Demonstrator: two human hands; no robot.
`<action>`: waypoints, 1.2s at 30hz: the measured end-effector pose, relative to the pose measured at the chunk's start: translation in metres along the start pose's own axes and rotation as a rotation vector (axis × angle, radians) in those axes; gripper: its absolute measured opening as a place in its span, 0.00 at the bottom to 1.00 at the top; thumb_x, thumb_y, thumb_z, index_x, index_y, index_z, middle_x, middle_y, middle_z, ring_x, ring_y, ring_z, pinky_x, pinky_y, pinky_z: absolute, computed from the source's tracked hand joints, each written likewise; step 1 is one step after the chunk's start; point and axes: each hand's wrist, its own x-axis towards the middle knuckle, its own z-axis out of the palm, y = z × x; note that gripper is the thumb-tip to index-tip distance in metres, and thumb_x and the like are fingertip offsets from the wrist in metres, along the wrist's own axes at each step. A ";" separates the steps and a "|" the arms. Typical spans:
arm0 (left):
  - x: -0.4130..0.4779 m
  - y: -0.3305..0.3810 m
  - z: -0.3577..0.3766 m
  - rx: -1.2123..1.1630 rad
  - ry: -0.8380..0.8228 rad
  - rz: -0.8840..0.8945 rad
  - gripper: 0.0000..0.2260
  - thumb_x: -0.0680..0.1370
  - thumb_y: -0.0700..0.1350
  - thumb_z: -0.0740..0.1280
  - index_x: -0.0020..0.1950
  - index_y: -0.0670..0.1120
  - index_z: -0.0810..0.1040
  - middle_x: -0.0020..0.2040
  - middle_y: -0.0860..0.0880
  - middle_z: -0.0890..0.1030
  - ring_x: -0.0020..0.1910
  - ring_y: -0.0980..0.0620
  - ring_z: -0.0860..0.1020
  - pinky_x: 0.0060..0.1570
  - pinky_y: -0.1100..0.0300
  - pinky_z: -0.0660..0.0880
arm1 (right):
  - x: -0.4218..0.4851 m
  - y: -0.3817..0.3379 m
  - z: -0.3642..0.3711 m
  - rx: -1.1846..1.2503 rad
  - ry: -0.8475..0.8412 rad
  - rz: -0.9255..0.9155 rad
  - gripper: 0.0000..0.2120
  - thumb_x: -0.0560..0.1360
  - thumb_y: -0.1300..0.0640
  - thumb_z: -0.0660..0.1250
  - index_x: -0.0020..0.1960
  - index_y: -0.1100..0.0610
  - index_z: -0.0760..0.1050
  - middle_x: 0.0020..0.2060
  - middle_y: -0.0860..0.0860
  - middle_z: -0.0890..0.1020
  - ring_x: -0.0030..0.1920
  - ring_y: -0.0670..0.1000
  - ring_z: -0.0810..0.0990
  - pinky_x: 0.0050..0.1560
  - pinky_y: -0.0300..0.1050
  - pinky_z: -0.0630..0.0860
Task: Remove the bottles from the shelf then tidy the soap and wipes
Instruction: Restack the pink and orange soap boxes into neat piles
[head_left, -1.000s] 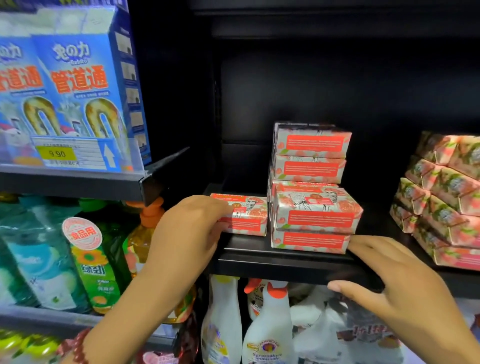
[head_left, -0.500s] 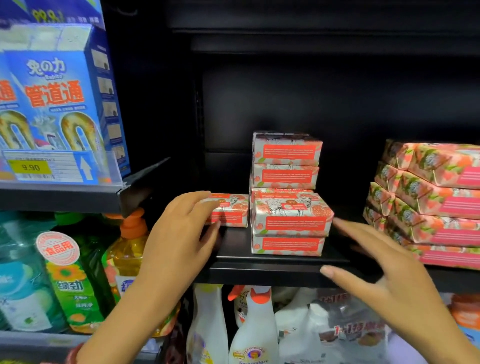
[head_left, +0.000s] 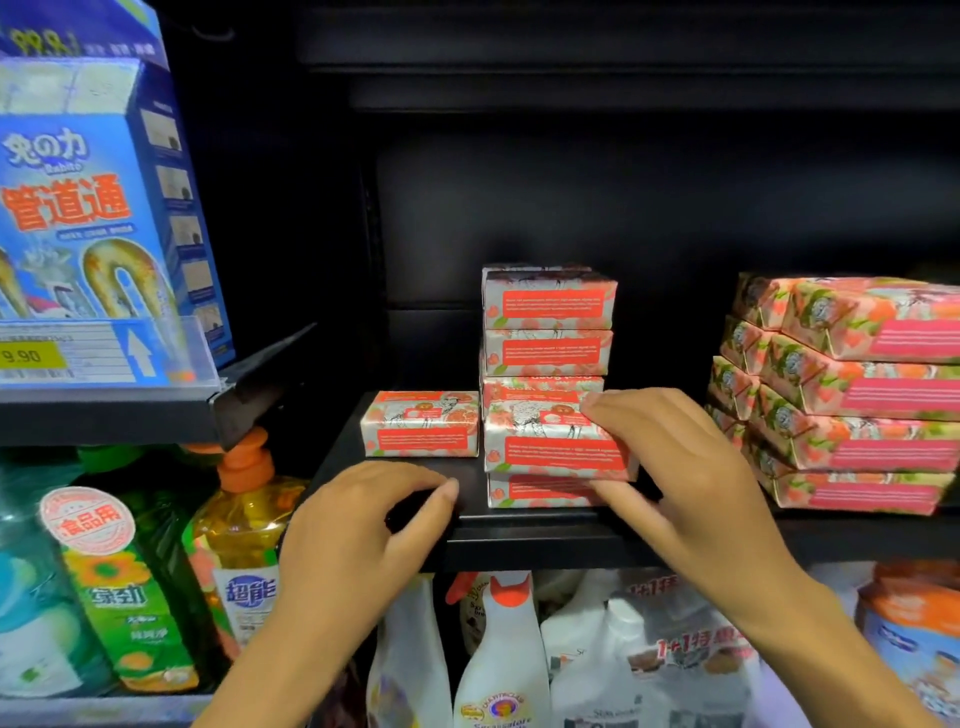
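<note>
A stack of wrapped soap bars (head_left: 548, 332) stands on the black shelf (head_left: 540, 540). My right hand (head_left: 675, 467) grips a front soap bar (head_left: 540, 441) that sits on top of another, thumb under its front edge and fingers on its top right corner. A single soap bar (head_left: 421, 423) lies to the left of the stack. My left hand (head_left: 358, 530) hovers at the shelf's front edge below that bar, fingers loosely curled and holding nothing. Pink wipe packs (head_left: 852, 395) are stacked at the right.
Blue drain-cleaner boxes (head_left: 88, 218) stand on the upper left shelf behind a price strip (head_left: 67, 353). Dish-soap bottles (head_left: 244, 540) fill the lower left shelf. White spray bottles (head_left: 504, 660) and refill packs sit under the black shelf.
My left hand has let go of the single soap bar and pulled back to the shelf edge. My right hand has moved left and taken hold of the front bar.
</note>
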 end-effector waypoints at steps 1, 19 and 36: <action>0.002 0.002 -0.002 -0.099 0.057 -0.014 0.15 0.73 0.57 0.60 0.39 0.53 0.83 0.37 0.64 0.81 0.40 0.66 0.78 0.33 0.74 0.70 | -0.001 -0.001 0.000 -0.012 0.022 -0.039 0.20 0.76 0.49 0.62 0.62 0.60 0.73 0.58 0.54 0.78 0.61 0.50 0.73 0.65 0.35 0.65; 0.017 0.054 -0.025 -0.762 0.036 -0.142 0.16 0.66 0.42 0.73 0.52 0.48 0.78 0.46 0.57 0.84 0.46 0.59 0.83 0.41 0.70 0.77 | 0.020 -0.025 -0.023 0.748 0.004 0.275 0.40 0.65 0.43 0.72 0.73 0.41 0.58 0.65 0.37 0.71 0.65 0.40 0.71 0.60 0.32 0.70; 0.035 0.037 -0.020 -0.689 -0.185 -0.029 0.32 0.57 0.52 0.78 0.59 0.55 0.75 0.54 0.60 0.81 0.53 0.61 0.80 0.45 0.70 0.76 | 0.023 -0.021 -0.008 0.299 0.234 -0.101 0.13 0.70 0.60 0.65 0.54 0.56 0.70 0.57 0.50 0.73 0.62 0.49 0.72 0.63 0.39 0.69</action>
